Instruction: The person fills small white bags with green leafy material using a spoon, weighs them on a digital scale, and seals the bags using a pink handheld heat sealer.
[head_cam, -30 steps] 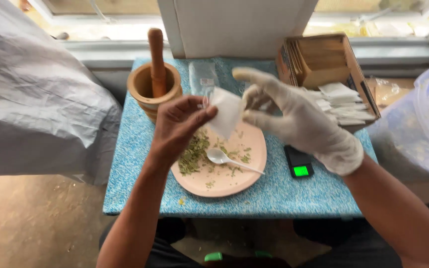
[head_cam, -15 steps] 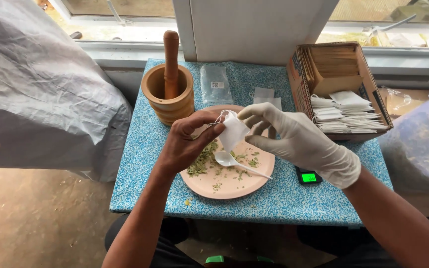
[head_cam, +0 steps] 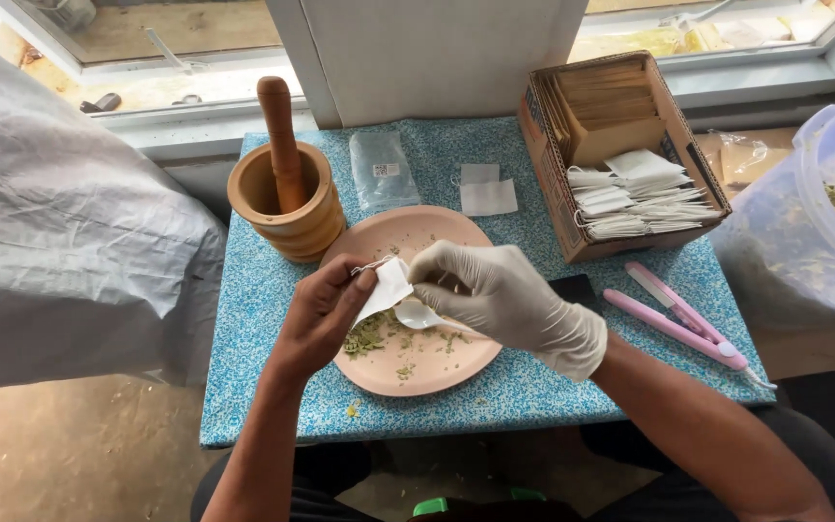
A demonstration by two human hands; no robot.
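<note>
Two hands: both over the pink plate (head_cam: 437, 372) on the blue speckled table (head_cam: 244, 319).
Left hand (head_cam: 321, 314): bare, fingers pinched on small white filter bag (head_cam: 387, 287), held above the plate's left side.
Right hand (head_cam: 500, 295): white glove, fingertips closed on the bag's open edge.
Spoon (head_cam: 417, 315): white, lying on plate beside dried green herb (head_cam: 367, 338).
Left of plate: wooden mortar (head_cam: 287, 217) with pestle (head_cam: 280, 145).
Right: cardboard box (head_cam: 553, 184) of bags, pink sealer (head_cam: 678, 324).

A small white paper sachet (head_cam: 385, 288) is pinched at its edge, tilted, over a pink plate (head_cam: 437, 372). A white spoon (head_cam: 419, 315) lies just below it in the plate, beside a scatter of green dried herb (head_cam: 367, 337).
</note>
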